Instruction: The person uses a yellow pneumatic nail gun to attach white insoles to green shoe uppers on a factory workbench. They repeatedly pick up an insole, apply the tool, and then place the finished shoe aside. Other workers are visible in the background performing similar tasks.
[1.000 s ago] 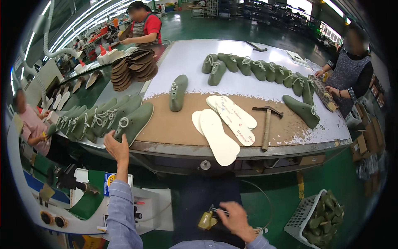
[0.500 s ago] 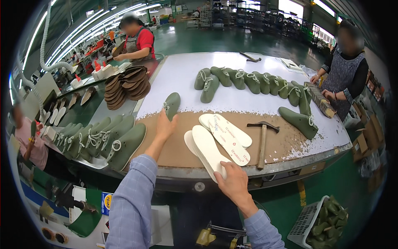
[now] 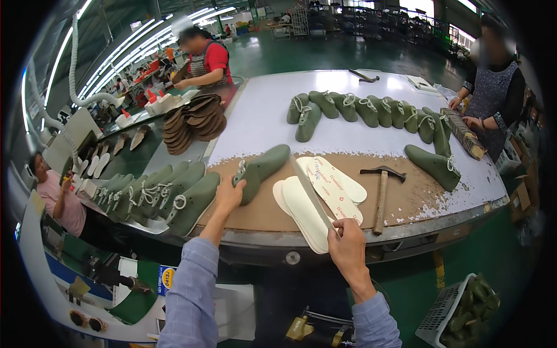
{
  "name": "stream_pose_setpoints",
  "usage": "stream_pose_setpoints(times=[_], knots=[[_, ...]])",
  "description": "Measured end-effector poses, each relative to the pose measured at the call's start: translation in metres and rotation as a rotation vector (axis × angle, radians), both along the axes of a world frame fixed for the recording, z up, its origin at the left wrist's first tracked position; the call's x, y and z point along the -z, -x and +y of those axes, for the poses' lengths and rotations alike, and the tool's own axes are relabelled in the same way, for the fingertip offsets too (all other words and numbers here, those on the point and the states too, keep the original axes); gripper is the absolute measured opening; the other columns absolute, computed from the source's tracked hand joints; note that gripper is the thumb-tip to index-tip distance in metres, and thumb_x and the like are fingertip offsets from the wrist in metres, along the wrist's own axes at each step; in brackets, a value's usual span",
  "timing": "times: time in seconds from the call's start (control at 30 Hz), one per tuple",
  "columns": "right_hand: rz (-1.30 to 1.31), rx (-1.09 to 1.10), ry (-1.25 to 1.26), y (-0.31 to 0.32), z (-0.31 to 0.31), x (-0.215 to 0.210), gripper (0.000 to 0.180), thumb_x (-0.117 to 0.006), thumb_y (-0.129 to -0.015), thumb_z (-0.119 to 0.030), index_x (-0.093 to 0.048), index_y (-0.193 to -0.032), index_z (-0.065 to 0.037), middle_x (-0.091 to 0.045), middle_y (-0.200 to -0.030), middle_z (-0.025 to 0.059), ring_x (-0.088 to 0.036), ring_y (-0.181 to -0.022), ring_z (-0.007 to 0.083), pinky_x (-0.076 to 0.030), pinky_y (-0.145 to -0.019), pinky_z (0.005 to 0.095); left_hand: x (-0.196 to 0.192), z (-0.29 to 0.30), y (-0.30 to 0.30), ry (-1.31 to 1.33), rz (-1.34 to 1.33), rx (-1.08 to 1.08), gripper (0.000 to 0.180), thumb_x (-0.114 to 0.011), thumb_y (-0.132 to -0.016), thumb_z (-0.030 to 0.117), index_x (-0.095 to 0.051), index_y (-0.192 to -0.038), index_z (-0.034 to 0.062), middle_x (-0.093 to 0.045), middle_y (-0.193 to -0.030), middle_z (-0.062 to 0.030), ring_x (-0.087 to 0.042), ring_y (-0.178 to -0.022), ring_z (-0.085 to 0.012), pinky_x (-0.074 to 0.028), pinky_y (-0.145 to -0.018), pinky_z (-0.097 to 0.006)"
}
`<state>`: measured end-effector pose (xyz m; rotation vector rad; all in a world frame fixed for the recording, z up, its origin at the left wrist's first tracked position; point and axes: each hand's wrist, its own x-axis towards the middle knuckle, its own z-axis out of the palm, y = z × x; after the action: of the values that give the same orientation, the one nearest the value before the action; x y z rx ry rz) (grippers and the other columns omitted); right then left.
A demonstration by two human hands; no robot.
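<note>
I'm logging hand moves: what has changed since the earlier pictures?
The left hand went from the left row of shoe lasts to the green last left of the insoles, now gripped, toe swung rightward. The right hand came forward and tipped one pale insole up on edge. The near hammer and the row stayed put.

Red print (image 3: 333, 178) on white insoles (image 3: 343, 196)

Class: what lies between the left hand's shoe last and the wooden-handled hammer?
White insoles lie there, one held tilted in the right hand, as the head view shows.
</note>
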<state>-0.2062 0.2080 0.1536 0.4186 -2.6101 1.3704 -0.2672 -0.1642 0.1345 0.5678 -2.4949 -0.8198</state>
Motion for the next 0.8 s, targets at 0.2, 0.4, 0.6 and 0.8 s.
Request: stream_pose_setpoints(times=[0.2, 0.4, 0.6, 0.8], knots=[[-0.159, -0.191, 0.419, -0.072, -0.020, -0.006, 0.023, -0.058, -0.094, -0.006, -0.051, -0.112, 0.006, -0.067, -0.101, 0.0249, -0.070, -0.086, 0.0365, -0.055, -0.081, 0.0429, 0.004, 0.014, -0.147, -0.416, 0.103, 0.090, 0.038, -0.072, -0.093, 0.016, -0.068, -0.125, -0.0047, -0.075, -0.111, -0.0152, -0.070, -0.103, -0.0199, -0.054, -0.090, -0.034], [-0.246, -0.225, 0.585, -0.141, -0.055, 0.051, 0.066, -0.059, -0.102, -0.029, -0.028, -0.153, 0.000, -0.059, -0.117, 0.0157, -0.060, -0.100, 0.0219, -0.050, -0.084, 0.0349, 0.058, 0.122, -0.287, -1.248, 0.345, 0.230, 0.054, -0.071, -0.099, 0.025, -0.054, -0.138, -0.0080, -0.070, -0.126, -0.0148, -0.069, -0.112, -0.0240, -0.054, -0.101, -0.039], [-0.005, -0.400, 0.441, -0.162, -0.059, 0.079, 0.083, -0.084, -0.086, -0.027, -0.038, -0.153, -0.010, -0.060, -0.122, 0.0176, -0.064, -0.111, 0.0294, -0.055, -0.089, 0.0411, 0.072, 0.190, -0.337, -1.144, 0.051, 0.169, 0.061, -0.071, -0.099, 0.026, -0.046, -0.148, -0.0019, -0.064, -0.132, -0.0196, -0.064, -0.114, -0.0286, -0.054, -0.097, -0.043], [0.398, -0.684, -0.193, -0.118, -0.023, 0.078, 0.069, -0.087, -0.072, -0.024, -0.062, -0.136, -0.025, -0.062, -0.112, 0.0158, -0.064, -0.097, 0.0351, -0.052, -0.079, 0.0457, -0.004, 0.202, -0.329, -0.305, -0.118, 0.768, 0.032, -0.074, -0.092, 0.023, -0.072, -0.119, 0.0057, -0.073, -0.110, -0.0217, -0.070, -0.101, -0.0383, -0.056, -0.090, -0.045]])
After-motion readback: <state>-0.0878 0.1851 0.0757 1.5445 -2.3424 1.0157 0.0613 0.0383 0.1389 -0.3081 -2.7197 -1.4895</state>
